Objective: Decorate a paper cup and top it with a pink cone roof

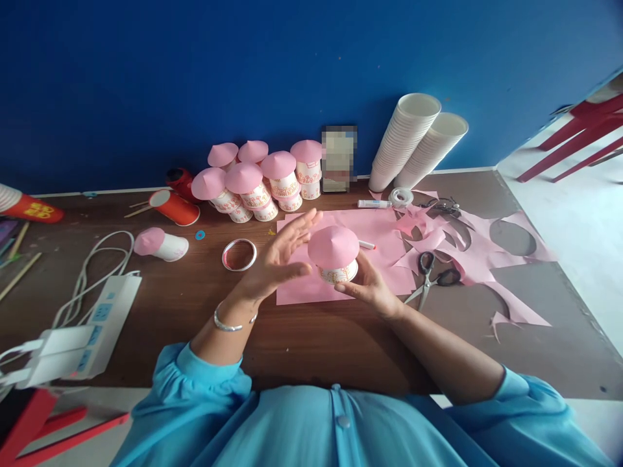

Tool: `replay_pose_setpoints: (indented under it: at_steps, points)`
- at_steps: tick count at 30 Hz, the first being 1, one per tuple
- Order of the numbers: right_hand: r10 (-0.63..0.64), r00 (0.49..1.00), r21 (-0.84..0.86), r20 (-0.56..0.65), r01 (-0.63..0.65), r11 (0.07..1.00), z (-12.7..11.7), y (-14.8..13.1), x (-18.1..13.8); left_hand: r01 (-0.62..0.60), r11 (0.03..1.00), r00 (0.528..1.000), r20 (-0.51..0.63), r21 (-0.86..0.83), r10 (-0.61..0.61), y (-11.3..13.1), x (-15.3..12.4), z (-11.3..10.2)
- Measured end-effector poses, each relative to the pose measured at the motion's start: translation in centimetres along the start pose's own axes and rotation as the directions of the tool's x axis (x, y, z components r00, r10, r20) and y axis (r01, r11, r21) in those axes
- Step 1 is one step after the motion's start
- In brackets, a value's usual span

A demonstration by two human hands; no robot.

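My right hand (370, 285) grips a white paper cup (338, 272) with an orange-red drawn pattern, thumb at its lower edge. On top of the cup sits a pink paper cone (333, 248) like a roof. Just left of it, my left hand (287, 253) is open, its fingers stretched out and apart from the cone. Beneath both hands lies a pink paper sheet (302, 295). Part of a white marker (367, 245) shows behind the cone. Behind stand several similar cups with pink cone tops (280, 172).
Scissors (425, 285) lie right of the sheet, near cut pink scraps (479, 240). Two tall stacks of white cups (406, 139) lean by the blue wall. At left are a tape roll (239, 255), a lying cone-topped cup (170, 248), an orange cup (175, 207) and a power strip (114, 318).
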State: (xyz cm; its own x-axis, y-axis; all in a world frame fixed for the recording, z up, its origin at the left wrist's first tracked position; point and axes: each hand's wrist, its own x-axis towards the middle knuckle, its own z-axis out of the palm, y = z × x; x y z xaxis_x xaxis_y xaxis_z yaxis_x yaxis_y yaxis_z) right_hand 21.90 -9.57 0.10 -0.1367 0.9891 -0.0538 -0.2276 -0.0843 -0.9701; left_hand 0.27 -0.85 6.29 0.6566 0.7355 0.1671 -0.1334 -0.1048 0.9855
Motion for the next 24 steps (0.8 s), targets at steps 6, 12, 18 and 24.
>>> replay_pose_setpoints:
  at_steps: [6,12,18,24]
  points:
    - [-0.117,0.992,-0.129,-0.041,0.111,0.985,0.9,0.6,0.2,0.101,0.971,0.99,-0.119,0.215,-0.076,-2.3,-2.1,3.7]
    - [-0.09,0.996,-0.179,-0.017,0.085,0.98,1.0,0.8,-0.3,0.08,0.888,0.977,-0.214,0.453,0.021,-2.3,-2.6,4.3]
    - [-0.186,0.982,-0.286,0.035,0.189,0.94,0.4,1.6,0.0,0.078,0.817,0.935,-0.327,0.571,0.139,-2.8,-3.5,2.7]
    - [-0.25,0.968,-0.444,-0.027,0.212,0.871,0.0,2.6,0.6,0.09,0.799,0.882,-0.42,0.595,0.213,-5.1,-3.9,2.4]
